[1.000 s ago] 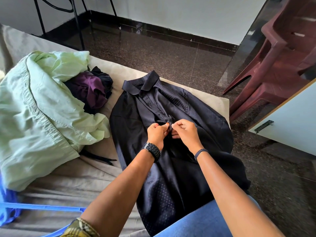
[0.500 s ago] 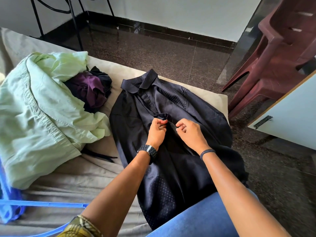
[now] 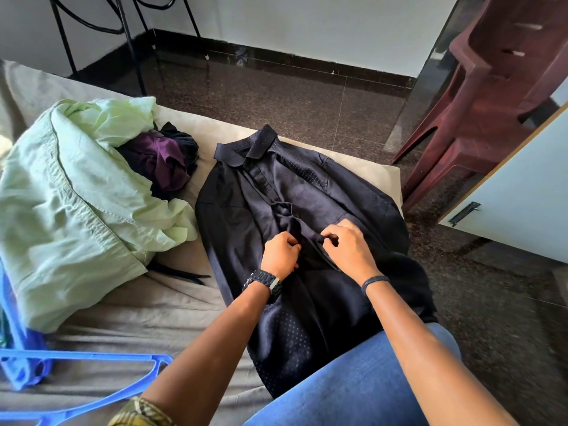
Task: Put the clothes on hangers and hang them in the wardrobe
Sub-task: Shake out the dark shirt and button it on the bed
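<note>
Here the dark shirt point(image 3: 307, 192) is pinched at its placket by left hand point(image 3: 280, 253) and right hand point(image 3: 345, 245), both grips closed; the fabric is judged light, limp, best held at the collar beyond them.

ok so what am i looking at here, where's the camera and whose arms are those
The camera sits on a person's head, looking forward and down, so the two arms are their own; there is no robot. They sit by a bed. A dark shirt lies flat on it, collar away from them. The left hand and the right hand each pinch the shirt's front opening, at the buttons it seems. Left of the shirt lie a green garment and a purple one. Blue hangers wait at the lower left, unused. A plastic chair and a white cabinet door are at the right.
</note>
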### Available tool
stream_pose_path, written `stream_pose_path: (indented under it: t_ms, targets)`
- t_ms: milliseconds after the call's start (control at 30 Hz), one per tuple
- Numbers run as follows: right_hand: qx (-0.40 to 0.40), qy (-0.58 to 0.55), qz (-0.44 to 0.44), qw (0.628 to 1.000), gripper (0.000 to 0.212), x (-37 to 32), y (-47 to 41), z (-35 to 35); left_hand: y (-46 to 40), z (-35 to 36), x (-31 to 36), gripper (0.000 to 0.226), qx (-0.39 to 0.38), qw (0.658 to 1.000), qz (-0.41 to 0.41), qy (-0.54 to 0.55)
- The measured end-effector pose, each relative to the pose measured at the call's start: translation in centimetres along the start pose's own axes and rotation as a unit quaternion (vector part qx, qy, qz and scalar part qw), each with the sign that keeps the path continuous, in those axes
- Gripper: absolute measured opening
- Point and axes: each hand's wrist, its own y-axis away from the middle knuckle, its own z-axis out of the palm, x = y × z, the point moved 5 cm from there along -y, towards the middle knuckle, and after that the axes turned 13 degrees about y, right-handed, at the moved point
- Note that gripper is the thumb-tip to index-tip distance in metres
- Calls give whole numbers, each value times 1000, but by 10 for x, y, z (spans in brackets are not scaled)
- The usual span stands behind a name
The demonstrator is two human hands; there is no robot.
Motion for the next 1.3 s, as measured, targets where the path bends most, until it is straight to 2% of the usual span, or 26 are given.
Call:
stream_pose_path:
  t_ms: [167,333,500,600,667,767,833,900,1033,1133,1300]
  targets:
    - [-35,19,-22,999,11,-14,-3,5,-2,-2,-4,9,4,1000,-6,-26]
    - [-1,47,-26,999,12,-15,-1,-2,-3,0,-8,18,-7,995,31,-96]
    - [-23,21,-15,999,8,-17,2,2,-5,2,-6,12,-20,992,47,-113]
    - [-22,-11,12,1000,10,-12,4,4,-2,0,-1,9,-14,999,40,30]
    - [-13,-42,44,998,11,-6,3,1,0,-4,6,10,7,989,40,145]
    - [10,-72,71,995,9,-4,0,-5,-4,-2,14,15,3,979,50,197]
    - [31,-83,80,993,4,-4,-2,-9,-7,6,16,14,-28,985,50,164]
    - [16,-93,89,992,1,-4,-3,-5,-8,16,12,19,-61,990,29,124]
    - [-48,-95,107,989,7,-6,1,13,-7,21,5,18,-10,999,11,34]
    - [-28,-86,115,989,6,-8,2,18,-5,23,10,13,-9,999,33,-38]
    - [-33,-4,98,995,6,-11,0,23,-7,28,15,11,-13,993,26,-113]
